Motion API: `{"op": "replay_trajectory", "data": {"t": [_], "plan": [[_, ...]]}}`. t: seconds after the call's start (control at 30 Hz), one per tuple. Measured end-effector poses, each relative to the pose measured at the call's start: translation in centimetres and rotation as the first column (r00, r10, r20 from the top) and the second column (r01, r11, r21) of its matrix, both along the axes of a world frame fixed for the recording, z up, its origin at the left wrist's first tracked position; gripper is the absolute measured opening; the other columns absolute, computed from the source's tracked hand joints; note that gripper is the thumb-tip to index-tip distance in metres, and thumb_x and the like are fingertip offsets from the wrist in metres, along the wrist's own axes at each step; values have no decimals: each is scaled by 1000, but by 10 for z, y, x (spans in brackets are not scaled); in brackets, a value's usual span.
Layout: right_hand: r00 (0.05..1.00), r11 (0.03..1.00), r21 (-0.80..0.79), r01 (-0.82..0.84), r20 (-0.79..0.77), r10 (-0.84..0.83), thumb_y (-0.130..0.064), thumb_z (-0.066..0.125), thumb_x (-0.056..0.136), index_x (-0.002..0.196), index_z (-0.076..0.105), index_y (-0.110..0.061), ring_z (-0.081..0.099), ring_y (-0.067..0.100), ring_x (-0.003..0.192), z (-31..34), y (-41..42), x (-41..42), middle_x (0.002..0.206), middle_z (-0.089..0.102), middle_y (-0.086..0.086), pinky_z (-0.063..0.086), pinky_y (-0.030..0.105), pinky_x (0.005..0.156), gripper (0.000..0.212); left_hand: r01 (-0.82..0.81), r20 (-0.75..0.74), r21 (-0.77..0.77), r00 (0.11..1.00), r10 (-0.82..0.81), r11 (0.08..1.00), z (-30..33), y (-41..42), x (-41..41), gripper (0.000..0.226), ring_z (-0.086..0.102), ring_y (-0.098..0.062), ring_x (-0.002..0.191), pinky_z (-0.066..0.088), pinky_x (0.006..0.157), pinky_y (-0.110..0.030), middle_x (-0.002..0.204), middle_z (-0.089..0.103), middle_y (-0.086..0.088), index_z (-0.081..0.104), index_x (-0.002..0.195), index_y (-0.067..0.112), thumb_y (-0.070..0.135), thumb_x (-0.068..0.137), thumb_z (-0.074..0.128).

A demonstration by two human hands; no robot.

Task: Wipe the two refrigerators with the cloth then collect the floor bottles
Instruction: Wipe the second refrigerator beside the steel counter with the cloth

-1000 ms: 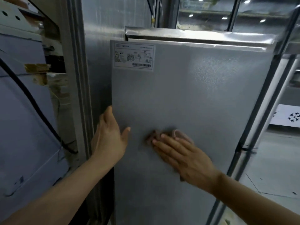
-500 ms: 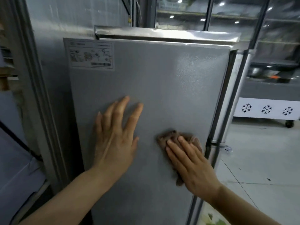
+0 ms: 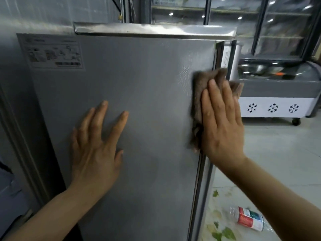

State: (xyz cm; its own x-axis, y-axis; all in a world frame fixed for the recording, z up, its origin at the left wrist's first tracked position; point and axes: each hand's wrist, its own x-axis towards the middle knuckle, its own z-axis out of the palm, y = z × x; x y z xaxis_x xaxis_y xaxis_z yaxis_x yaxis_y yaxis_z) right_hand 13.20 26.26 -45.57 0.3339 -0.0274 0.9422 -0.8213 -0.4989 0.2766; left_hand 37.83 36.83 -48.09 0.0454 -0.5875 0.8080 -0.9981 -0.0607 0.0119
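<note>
A grey refrigerator (image 3: 147, 94) fills the middle of the view, its side panel facing me, with a white label at its top left. My right hand (image 3: 222, 122) presses a brown cloth (image 3: 198, 94) flat against the panel's right edge. My left hand (image 3: 97, 145) rests flat on the panel, fingers spread, holding nothing. A clear plastic bottle (image 3: 248, 219) with a red, white and green label lies on the floor at the lower right, partly behind my right forearm.
A second metal cabinet (image 3: 20, 18) stands behind on the left. A chest freezer on wheels (image 3: 278, 94) with snowflake marks stands at the right, glass-door coolers behind it. Green and pale leaf scraps (image 3: 224, 233) litter the tiled floor by the bottle.
My right hand has slid the cloth up and right to the panel's edge. My left hand has shifted from the left edge onto the panel. The view turned right, revealing the bottle.
</note>
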Motion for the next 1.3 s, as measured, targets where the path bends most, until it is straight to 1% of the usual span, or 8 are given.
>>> {"op": "replay_trajectory", "data": {"t": [0.37,0.47,0.6,0.8,0.9,1.07,1.13,1.3], "plan": [[914,957,227,178,-399,-76,-27,12,102,148,11,-1,-3,33,146,-159,27,-27,159,-5,16,8,46,119,53,-3,107,81,994,-5,997,-50,-1,-22,96,23,-37,134,20,99,-71,152,17,-8,31,138,32,9,60,81],[951,965,253,67,-310,15,-31,13,103,144,22,0,8,34,145,-131,26,-19,155,15,17,12,46,119,52,-10,82,105,997,1,994,-53,-2,-23,98,18,-36,137,20,99,-71,154,14,-7,29,141,33,10,60,80],[992,983,182,-27,-113,48,-14,56,86,145,19,0,13,36,143,-78,20,5,155,14,17,8,47,119,71,-7,105,111,994,-5,994,-52,-1,-21,97,16,-36,137,19,100,-71,155,9,-5,24,142,34,12,65,77],[986,972,185,-146,102,129,-24,46,85,147,25,-3,8,34,145,-76,16,32,155,20,13,3,45,118,68,-2,124,97,992,-10,995,-54,-2,-20,100,12,-34,137,20,101,-70,154,6,-4,22,144,33,13,63,78],[976,967,245,-74,-180,120,-40,44,83,149,17,-11,-3,28,147,-124,18,33,157,12,4,-1,45,119,77,2,129,102,992,-15,995,-53,-1,-19,102,13,-33,137,20,102,-69,155,6,-4,21,144,33,15,63,79],[726,981,152,123,-688,16,-41,63,74,149,14,-15,-3,24,147,-182,29,18,157,14,0,2,41,118,93,12,177,102,984,-30,995,-56,13,-3,95,21,-33,133,23,102,-67,155,17,-11,32,144,22,15,62,78],[753,988,131,83,-657,24,-38,52,77,149,19,-14,7,24,146,-166,30,23,156,18,1,6,41,117,84,-42,127,106,991,28,993,-63,26,11,93,22,-35,129,22,102,-67,153,15,-12,32,144,16,14,63,78],[963,976,130,-174,-183,196,-23,36,96,146,30,-9,18,28,143,-72,27,77,153,22,5,8,44,118,52,-171,72,171,984,161,970,-68,47,63,95,19,-33,130,15,105,-63,154,17,-16,28,146,15,7,65,78]]}}
